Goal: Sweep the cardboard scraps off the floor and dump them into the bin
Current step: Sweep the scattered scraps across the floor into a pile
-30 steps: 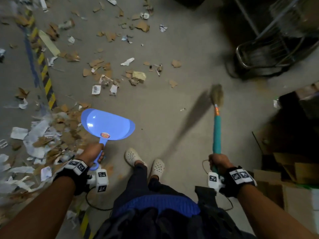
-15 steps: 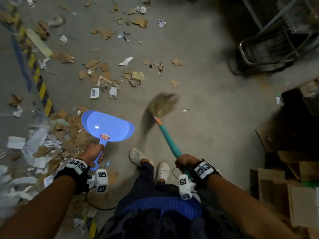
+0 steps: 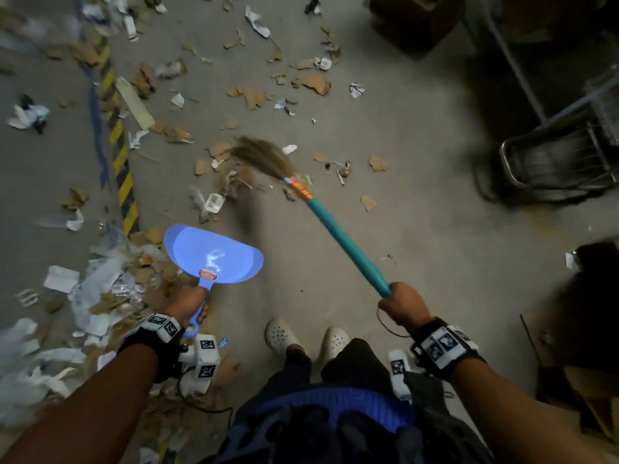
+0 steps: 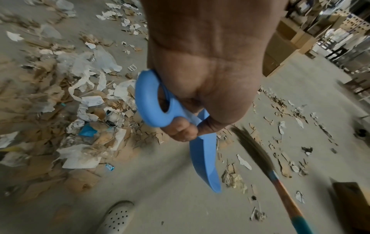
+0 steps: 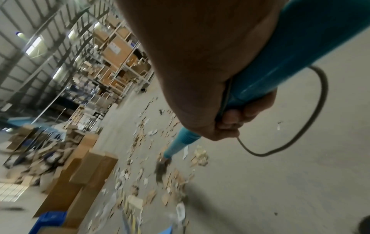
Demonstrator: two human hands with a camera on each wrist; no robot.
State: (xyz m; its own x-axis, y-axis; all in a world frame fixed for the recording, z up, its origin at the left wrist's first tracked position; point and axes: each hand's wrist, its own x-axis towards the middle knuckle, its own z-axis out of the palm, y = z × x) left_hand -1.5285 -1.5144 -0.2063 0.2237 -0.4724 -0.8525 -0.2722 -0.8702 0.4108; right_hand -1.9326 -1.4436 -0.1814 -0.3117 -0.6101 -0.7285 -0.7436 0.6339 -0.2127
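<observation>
Concrete floor [image 3: 418, 262] strewn with cardboard scraps [image 3: 241, 169] ahead-left of right hand [image 3: 403, 304], fingers wrapped round broom [image 3: 338, 234] slanting forward-left into them; left hand [image 3: 186, 304] nearer heaped pile, fingers clenching empty dustpan [image 3: 214, 254] handle.

A yellow-and-black hazard stripe [image 3: 121, 175] runs along the grey concrete floor [image 3: 418, 229]. A metal wire cart [image 3: 556, 155] stands at the right, and cardboard boxes [image 5: 84, 171] line distant warehouse shelving [image 5: 120, 52].
</observation>
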